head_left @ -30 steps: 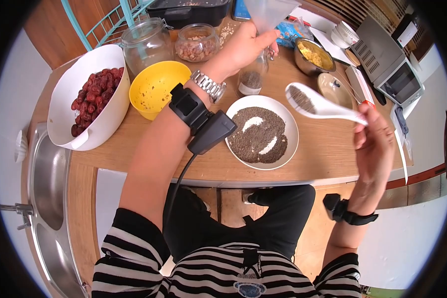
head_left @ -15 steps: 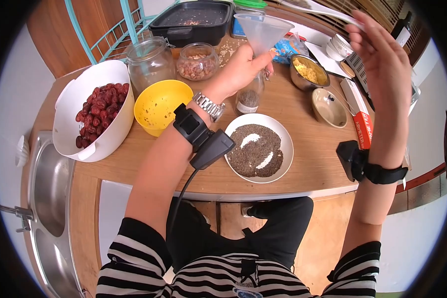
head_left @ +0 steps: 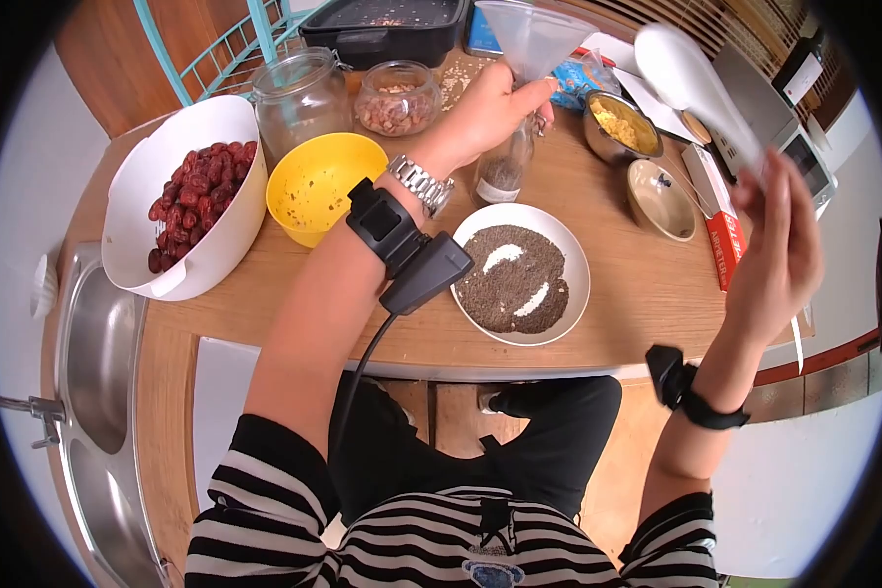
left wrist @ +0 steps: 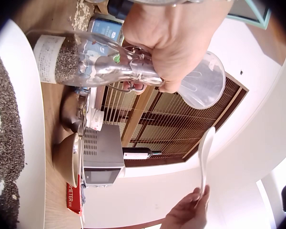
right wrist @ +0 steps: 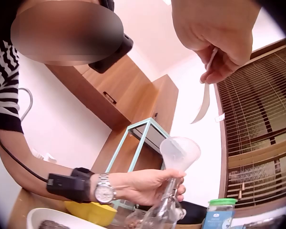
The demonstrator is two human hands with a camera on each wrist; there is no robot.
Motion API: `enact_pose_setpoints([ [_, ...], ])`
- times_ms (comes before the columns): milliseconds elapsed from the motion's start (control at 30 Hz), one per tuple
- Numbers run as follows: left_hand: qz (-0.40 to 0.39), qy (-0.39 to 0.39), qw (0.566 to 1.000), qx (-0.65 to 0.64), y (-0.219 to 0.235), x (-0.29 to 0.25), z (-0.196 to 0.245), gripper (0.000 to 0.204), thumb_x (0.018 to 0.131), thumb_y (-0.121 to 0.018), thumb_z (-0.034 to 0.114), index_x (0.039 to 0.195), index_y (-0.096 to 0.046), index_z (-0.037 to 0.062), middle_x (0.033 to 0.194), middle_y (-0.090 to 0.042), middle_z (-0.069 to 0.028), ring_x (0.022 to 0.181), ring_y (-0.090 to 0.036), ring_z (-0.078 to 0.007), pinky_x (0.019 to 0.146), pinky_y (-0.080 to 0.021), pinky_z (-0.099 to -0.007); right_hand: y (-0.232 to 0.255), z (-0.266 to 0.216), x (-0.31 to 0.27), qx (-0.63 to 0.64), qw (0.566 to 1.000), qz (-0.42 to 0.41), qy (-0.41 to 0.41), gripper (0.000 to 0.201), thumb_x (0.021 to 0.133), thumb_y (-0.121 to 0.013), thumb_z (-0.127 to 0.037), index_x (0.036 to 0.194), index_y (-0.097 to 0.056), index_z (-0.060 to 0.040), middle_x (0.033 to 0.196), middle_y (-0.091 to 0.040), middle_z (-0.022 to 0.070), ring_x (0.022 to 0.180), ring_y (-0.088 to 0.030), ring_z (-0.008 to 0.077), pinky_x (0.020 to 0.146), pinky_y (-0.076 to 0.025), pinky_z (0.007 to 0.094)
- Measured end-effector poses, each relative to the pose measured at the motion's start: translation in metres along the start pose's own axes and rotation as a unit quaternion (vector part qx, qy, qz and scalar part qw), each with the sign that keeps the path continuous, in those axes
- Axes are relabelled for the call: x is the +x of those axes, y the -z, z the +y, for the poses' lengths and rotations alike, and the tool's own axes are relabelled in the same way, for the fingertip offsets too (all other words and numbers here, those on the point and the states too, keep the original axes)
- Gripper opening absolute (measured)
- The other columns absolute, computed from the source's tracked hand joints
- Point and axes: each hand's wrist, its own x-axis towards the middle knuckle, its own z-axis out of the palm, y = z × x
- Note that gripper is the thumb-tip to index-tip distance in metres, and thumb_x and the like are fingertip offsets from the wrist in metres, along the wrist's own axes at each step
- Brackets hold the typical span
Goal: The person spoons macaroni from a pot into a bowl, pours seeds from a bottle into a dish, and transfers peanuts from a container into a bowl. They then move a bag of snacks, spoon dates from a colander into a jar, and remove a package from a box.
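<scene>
In the head view my left hand (head_left: 490, 113) grips the neck of a glass bottle (head_left: 503, 176), its thumb by the stem of a clear plastic funnel (head_left: 539, 44) set in the mouth. Dark small seeds (left wrist: 66, 59) lie at the bottom of the bottle, which the left wrist view shows sideways. My right hand (head_left: 779, 240) pinches the handle of a white spoon (head_left: 671, 73), held up to the right of the funnel; its visible bowl looks plain white. A white plate (head_left: 579, 294) of similar dark seeds (head_left: 480, 294) sits before the bottle.
To the left stand a yellow bowl (head_left: 309, 171), a white basin (head_left: 127, 211) of red dates, a glass jar (head_left: 304, 103) and a jar of nuts (head_left: 397, 110). A steel bowl (head_left: 649, 147), a beige bowl (head_left: 664, 201) and a red-and-white box (head_left: 725, 250) are at the right.
The right hand raised the seed-laden spoon to the top of the view, then brought it lower and rightward; its bowl now looks white. The left hand kept its grip on the bottle.
</scene>
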Motion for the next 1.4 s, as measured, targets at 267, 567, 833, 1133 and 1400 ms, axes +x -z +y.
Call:
enact_pose_setpoints([
  [267, 0.000, -0.021, 1.000, 0.016, 0.002, 0.003, -0.007, 0.022, 0.083, -0.047, 0.022, 0.075, -0.054, 0.0024, 0.067, -0.056, -0.0028, 0.065, -0.052, -0.0092, 0.064, -0.040, -0.0232, 0.014, -0.001, -0.086, -0.089, 0.965, -0.189, -0.162, 0.014, 0.078, -0.049, 0.001, 0.090, -0.057, 0.0019, 0.071, -0.059, 0.0086, 0.059, -0.054, 0.0109, 0.054, -0.045, 0.0216],
  [567, 0.013, -0.041, 0.999, -0.005, 0.000, 0.003, -0.007, 0.020, 0.081, -0.047, 0.017, 0.083, -0.053, -0.0018, 0.067, -0.056, -0.0051, 0.061, -0.053, -0.0106, 0.060, -0.042, -0.0247, 0.007, 0.011, -0.105, -0.190, 0.940, -0.272, -0.082, 0.018, 0.073, -0.051, 0.006, 0.089, -0.057, -0.0001, 0.066, -0.055, 0.0097, 0.057, -0.054, 0.0155, 0.053, -0.043, 0.0242],
  [833, 0.008, -0.042, 0.999, -0.022, 0.001, 0.005, -0.011, 0.019, 0.081, -0.047, 0.016, 0.085, -0.052, -0.0022, 0.066, -0.055, -0.0055, 0.060, -0.053, -0.0109, 0.060, -0.042, -0.0251, 0.005, 0.001, -0.119, 0.101, 0.892, -0.256, -0.359, 0.014, 0.081, -0.049, -0.005, 0.089, -0.057, 0.0050, 0.068, -0.058, 0.0082, 0.055, -0.053, 0.0101, 0.053, -0.043, 0.0199],
  [1133, 0.013, -0.036, 0.999, -0.021, 0.000, 0.005, -0.012, 0.021, 0.082, -0.047, 0.018, 0.084, -0.053, -0.0019, 0.066, -0.056, -0.0053, 0.061, -0.053, -0.0108, 0.059, -0.042, -0.0248, 0.007, 0.013, -0.119, 0.249, 0.798, -0.194, -0.513, 0.022, 0.082, -0.048, -0.012, 0.092, -0.054, 0.0070, 0.070, -0.059, 0.0112, 0.054, -0.055, 0.0121, 0.051, -0.046, 0.0216],
  [1400, 0.010, -0.039, 0.999, -0.005, 0.000, 0.004, -0.008, 0.021, 0.082, -0.047, 0.018, 0.081, -0.053, -0.0018, 0.065, -0.055, -0.0050, 0.060, -0.052, -0.0106, 0.058, -0.042, -0.0243, 0.022, 0.012, -0.063, 0.258, 0.856, -0.130, -0.429, 0.021, 0.081, -0.049, -0.010, 0.090, -0.054, 0.0079, 0.068, -0.058, 0.0132, 0.050, -0.053, 0.0126, 0.047, -0.044, 0.0206],
])
